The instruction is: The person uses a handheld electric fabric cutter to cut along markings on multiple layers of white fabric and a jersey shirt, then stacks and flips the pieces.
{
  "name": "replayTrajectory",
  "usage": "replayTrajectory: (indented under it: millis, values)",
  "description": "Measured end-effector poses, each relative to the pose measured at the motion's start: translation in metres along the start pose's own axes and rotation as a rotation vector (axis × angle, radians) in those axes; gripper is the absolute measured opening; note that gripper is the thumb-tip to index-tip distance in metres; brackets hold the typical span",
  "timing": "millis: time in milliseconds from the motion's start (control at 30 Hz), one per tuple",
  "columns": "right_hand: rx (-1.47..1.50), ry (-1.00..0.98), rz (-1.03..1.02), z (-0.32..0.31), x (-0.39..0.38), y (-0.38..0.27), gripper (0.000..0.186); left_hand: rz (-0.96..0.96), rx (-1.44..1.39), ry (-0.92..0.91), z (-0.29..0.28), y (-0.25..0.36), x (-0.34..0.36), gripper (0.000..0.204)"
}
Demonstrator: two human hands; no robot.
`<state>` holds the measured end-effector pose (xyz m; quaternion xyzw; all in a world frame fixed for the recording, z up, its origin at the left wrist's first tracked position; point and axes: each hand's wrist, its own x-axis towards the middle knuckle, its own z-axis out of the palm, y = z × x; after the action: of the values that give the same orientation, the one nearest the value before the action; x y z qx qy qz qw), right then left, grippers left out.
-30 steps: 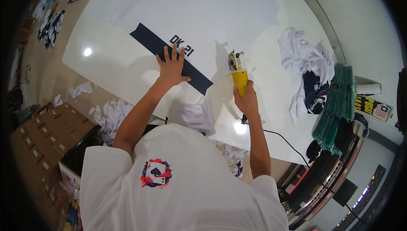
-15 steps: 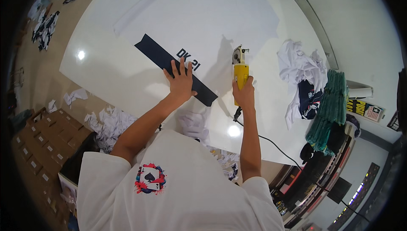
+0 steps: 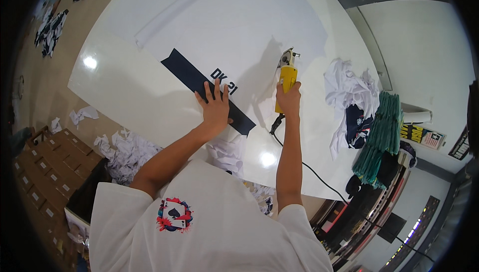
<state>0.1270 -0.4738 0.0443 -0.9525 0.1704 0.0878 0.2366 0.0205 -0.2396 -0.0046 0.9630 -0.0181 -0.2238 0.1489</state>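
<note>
My left hand (image 3: 215, 108) lies with fingers spread on a long navy strip (image 3: 179, 70), its fingertips reaching toward dark printed lettering on a large white sheet (image 3: 214, 22), perhaps fabric. My right hand (image 3: 288, 97) grips a yellow electric rotary cutter (image 3: 288, 76), blade head uppermost in the picture, over the white worktable (image 3: 100, 87) to the right of the strip. The cutter casts a shadow on the sheet, and its black cord (image 3: 319, 177) runs down to the right.
Crumpled white cloth (image 3: 349, 85), navy printed fabric (image 3: 355, 125) and stacked green pieces (image 3: 380, 137) occupy the table's right edge. White scraps (image 3: 124, 155), dark-white fabric piles (image 3: 52, 30) and brown boxes (image 3: 52, 172) are on the left floor. Long rolls or bars (image 3: 369, 217) lie lower right.
The view has shifted slightly. The navy strip and sheet have slid a little toward me under my left hand, while the cutter in my right hand has moved away from me and rightward.
</note>
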Motion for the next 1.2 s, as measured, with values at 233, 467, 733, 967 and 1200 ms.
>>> replayTrajectory:
  millis: [233,467,733,967,1200]
  values:
    - [-0.003,0.041,0.001,-0.003,0.049,-0.014,0.064,-0.016,-0.036,-0.006,0.000,-0.001,0.000,0.135]
    - [-0.040,0.090,-0.039,-0.005,0.100,-0.013,0.068,-0.022,-0.057,0.031,0.000,0.001,-0.002,0.133]
    - [-0.023,0.050,-0.114,-0.029,0.152,-0.001,0.069,-0.019,-0.037,-0.026,-0.005,0.000,-0.004,0.134]
    - [-0.075,-0.172,-0.359,-0.075,0.139,0.068,0.058,-0.033,-0.030,-0.049,-0.011,-0.010,-0.019,0.133]
    - [-0.129,-0.282,-0.409,-0.094,0.165,0.082,0.053,-0.024,-0.047,-0.052,-0.012,-0.008,-0.019,0.135]
